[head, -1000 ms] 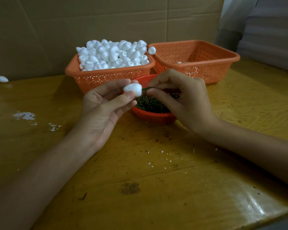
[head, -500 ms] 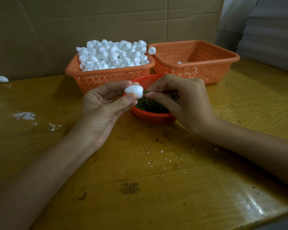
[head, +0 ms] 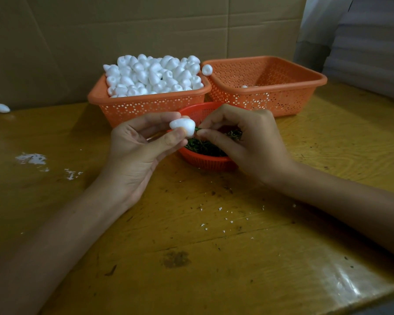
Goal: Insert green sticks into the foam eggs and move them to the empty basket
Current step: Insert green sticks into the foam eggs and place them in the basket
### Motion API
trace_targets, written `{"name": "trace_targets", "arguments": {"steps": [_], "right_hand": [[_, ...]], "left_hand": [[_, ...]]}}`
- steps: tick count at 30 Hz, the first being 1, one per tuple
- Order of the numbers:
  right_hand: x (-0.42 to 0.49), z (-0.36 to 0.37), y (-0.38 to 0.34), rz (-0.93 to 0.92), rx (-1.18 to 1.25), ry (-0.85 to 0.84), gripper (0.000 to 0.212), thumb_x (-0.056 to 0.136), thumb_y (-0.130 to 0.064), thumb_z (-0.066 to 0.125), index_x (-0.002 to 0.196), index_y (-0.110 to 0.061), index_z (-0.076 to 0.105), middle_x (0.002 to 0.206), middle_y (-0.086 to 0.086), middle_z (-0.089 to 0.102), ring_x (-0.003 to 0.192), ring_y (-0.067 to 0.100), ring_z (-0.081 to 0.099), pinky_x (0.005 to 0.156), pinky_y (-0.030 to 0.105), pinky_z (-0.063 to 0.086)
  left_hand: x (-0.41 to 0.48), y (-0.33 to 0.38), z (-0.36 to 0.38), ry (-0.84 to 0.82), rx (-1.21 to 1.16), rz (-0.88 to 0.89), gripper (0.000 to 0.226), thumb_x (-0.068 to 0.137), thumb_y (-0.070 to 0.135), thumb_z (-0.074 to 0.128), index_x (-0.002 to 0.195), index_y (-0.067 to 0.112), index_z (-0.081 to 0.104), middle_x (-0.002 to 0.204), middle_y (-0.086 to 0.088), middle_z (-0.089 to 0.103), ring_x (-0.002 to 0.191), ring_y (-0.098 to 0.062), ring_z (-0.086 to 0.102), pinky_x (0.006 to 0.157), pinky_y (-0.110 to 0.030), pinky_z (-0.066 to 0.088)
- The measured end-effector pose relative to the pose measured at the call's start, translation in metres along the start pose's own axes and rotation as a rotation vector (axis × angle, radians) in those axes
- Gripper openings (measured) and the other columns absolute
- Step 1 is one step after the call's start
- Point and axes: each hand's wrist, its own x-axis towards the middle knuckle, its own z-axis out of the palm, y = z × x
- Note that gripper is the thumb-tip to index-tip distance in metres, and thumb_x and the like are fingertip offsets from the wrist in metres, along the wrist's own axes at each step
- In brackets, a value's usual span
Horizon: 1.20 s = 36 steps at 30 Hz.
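Over round mesh bowl [head: 205, 161] | left hand [head: 137, 153] pinches foam egg [head: 183, 126] | right hand [head: 243, 142] pinches thin stick [head: 196, 129]

green stick [head: 197, 129] deeper in egg [head: 182, 126], right hand [head: 248, 142] closer

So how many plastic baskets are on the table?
3. An orange rectangular plastic basket heaped with white foam eggs, back left; a matching, nearly empty one, back right; a round red plastic basket of green sticks in front, partly behind the left hand and right hand.
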Motion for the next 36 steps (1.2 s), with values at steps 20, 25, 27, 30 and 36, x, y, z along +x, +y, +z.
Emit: {"name": "trace_targets", "arguments": {"steps": [20,25,27,30,36], "right_hand": [[0.0,0.001,-0.007,0.009,-0.074,-0.135,0.011,0.096,-0.02,0.074,0.087,-0.013,0.076,0.076,-0.007,0.072,0.069,0.009,0.068,0.069,0.035,0.052],[0.0,0.0,-0.008,0.014,-0.07,-0.159,0.013,0.097,-0.022,0.073,0.088,-0.013,0.076,0.075,-0.008,0.071,0.068,0.008,0.067,0.069,0.035,0.052],[0.0,0.0,-0.008,0.01,-0.076,-0.163,0.013,0.097,-0.022,0.072,0.088,-0.013,0.076,0.075,-0.009,0.071,0.068,0.008,0.066,0.068,0.035,0.051],[0.0,0.0,-0.009,0.006,-0.08,-0.166,0.013,0.097,-0.022,0.072,0.088,-0.013,0.075,0.075,-0.009,0.071,0.067,0.008,0.065,0.068,0.034,0.051],[0.0,0.0,-0.008,0.001,-0.079,-0.161,0.014,0.097,-0.022,0.073,0.086,-0.013,0.074,0.073,-0.008,0.071,0.065,0.009,0.065,0.065,0.032,0.049]], "left_hand": [[-0.003,0.007,0.006,-0.055,-0.209,-0.063,0.036,0.082,0.007,0.081,0.117,0.015,0.075,0.117,-0.014,0.078,0.107,-0.022,0.076,0.08,-0.029,0.062],[-0.003,0.008,0.008,-0.045,-0.208,-0.059,0.028,0.086,0.009,0.077,0.113,0.018,0.078,0.111,-0.012,0.08,0.098,-0.019,0.077,0.075,-0.027,0.062],[-0.003,0.008,0.008,-0.047,-0.203,-0.057,0.026,0.086,0.01,0.077,0.111,0.019,0.079,0.11,-0.011,0.08,0.098,-0.019,0.078,0.074,-0.027,0.062],[-0.003,0.007,0.008,-0.046,-0.186,-0.051,0.025,0.087,0.011,0.077,0.11,0.021,0.08,0.11,-0.011,0.08,0.097,-0.02,0.078,0.072,-0.027,0.062],[-0.004,0.008,0.008,-0.053,-0.165,-0.04,0.026,0.086,0.013,0.079,0.111,0.02,0.08,0.11,-0.013,0.08,0.095,-0.021,0.078,0.071,-0.027,0.062]]}}
